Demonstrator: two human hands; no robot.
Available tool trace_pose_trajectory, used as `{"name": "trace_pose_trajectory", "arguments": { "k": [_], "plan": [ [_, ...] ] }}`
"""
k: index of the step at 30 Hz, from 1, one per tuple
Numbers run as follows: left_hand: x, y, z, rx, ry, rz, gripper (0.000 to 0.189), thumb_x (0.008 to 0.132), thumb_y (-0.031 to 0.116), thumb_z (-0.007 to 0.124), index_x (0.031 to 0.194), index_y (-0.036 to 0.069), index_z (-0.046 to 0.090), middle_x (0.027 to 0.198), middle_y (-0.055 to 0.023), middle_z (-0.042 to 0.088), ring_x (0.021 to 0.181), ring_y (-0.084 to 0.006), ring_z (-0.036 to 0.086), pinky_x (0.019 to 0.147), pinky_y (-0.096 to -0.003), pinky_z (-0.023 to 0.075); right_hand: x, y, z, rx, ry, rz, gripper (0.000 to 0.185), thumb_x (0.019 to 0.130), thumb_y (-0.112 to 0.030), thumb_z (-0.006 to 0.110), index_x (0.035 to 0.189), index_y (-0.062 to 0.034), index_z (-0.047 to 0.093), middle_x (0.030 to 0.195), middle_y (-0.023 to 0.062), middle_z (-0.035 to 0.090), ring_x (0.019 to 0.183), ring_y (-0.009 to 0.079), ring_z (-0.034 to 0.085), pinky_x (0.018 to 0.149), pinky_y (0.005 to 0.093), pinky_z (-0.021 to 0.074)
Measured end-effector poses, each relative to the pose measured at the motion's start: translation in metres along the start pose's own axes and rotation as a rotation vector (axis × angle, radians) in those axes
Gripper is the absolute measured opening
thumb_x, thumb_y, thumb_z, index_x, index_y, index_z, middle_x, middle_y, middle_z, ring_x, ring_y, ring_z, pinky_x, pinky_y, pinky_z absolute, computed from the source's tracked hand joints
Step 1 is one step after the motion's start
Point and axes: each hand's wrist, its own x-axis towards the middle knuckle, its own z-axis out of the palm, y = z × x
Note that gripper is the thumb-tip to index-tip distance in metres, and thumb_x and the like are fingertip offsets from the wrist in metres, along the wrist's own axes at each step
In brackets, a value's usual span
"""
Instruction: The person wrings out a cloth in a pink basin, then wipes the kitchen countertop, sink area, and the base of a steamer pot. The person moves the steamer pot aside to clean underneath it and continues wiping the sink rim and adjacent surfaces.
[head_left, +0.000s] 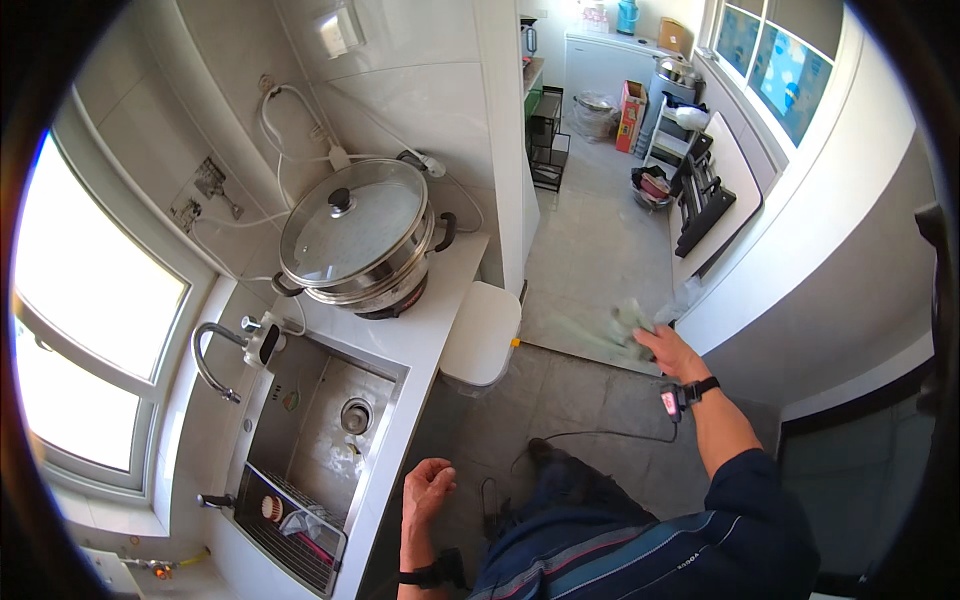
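My right hand (664, 346) grips a blurred, pale green and whitish bundle (630, 326), perhaps a cloth or leafy greens; which of them I cannot tell. It is held out over the floor near the doorway threshold. Beside the counter's edge hangs my left hand (429, 484), fingers curled in, with nothing seen in it. To its left is a stainless steel sink (345, 450) with a wire rack (330, 574) that holds a brush and a rag. A lidded steamer pot (356, 225) stands on the counter behind the sink. Both wrists bear black straps.
A lidded white bin (480, 337) stands against the counter. A curved faucet (217, 360) rises by the sink. Through the doorway are a black rack (551, 150), a red box (631, 116), a step ladder (667, 139) and a tabletop (720, 187) leaning on the wall. A cable runs from my right wrist.
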Motion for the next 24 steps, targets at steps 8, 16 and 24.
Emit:
{"name": "trace_pose_trajectory", "arguments": {
  "k": [8,16,24],
  "plan": [
    [0.020,0.007,0.011,0.159,-0.012,0.242,0.042,0.094,0.026,0.071,0.125,-0.001,0.066,0.110,-0.0113,0.072,0.103,-0.0207,0.068,0.088,-0.0340,0.0532,0.013,-0.055,0.177,0.370,-0.666,-0.002,0.037,0.105,-0.031,0.058,0.130,-0.0036,0.061,0.119,0.0056,0.068,0.107,0.0168,0.066,0.091,0.0361,0.0555],
    [0.041,-0.059,0.020,-0.970,-0.094,-0.022,0.044,0.101,0.021,0.064,0.138,-0.001,0.053,0.125,-0.0129,0.066,0.109,-0.0208,0.066,0.089,-0.0382,0.0580,-0.011,-0.052,0.276,0.233,-1.012,0.099,0.040,0.106,-0.033,0.056,0.132,-0.0024,0.058,0.123,0.0045,0.066,0.111,0.0146,0.062,0.098,0.0328,0.0512],
    [-0.018,0.018,0.025,-1.239,0.197,-0.247,0.052,0.098,0.046,0.054,0.109,-0.003,0.067,0.090,-0.0183,0.071,0.074,-0.0338,0.071,0.063,-0.0461,0.0596,0.004,-0.047,0.274,-0.410,-0.975,0.069,0.037,0.105,-0.036,0.058,0.122,-0.0034,0.063,0.105,-0.0007,0.068,0.096,0.0083,0.057,0.087,0.0284,0.0495]
  ]
}}
